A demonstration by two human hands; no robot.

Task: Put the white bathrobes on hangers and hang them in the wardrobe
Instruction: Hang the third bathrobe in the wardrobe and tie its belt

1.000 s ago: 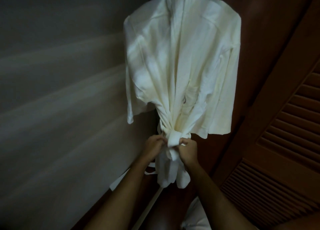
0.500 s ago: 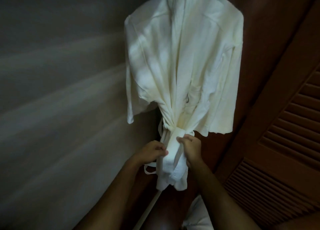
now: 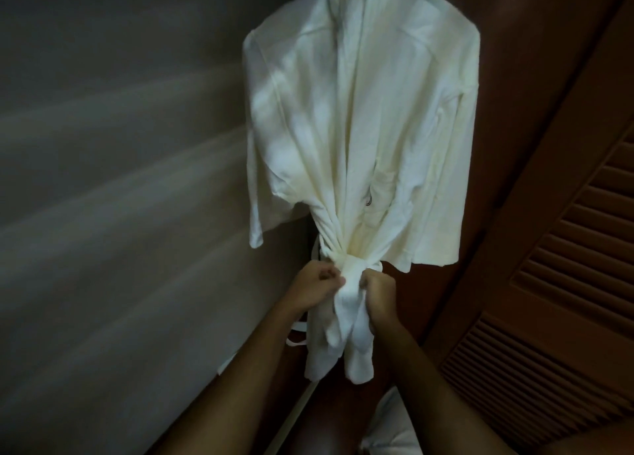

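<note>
White bathrobe (image 3: 356,118) hangs inside the wardrobe, gathered at the waist by its belt (image 3: 353,271). Left hand (image 3: 314,288) curled, pinching belt on one side of the knot; right hand (image 3: 377,296) gripping the belt ends on the other. Louvred door (image 3: 566,265) to the right.

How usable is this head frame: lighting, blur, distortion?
Head view: dim overall, only the white bathrobe catches light, with soft mottled patches on its left side; the grey wall shows streaky smears; both hands at the belt knot are dark and soft-edged; wide-angle lens bends the louvred door.
</note>
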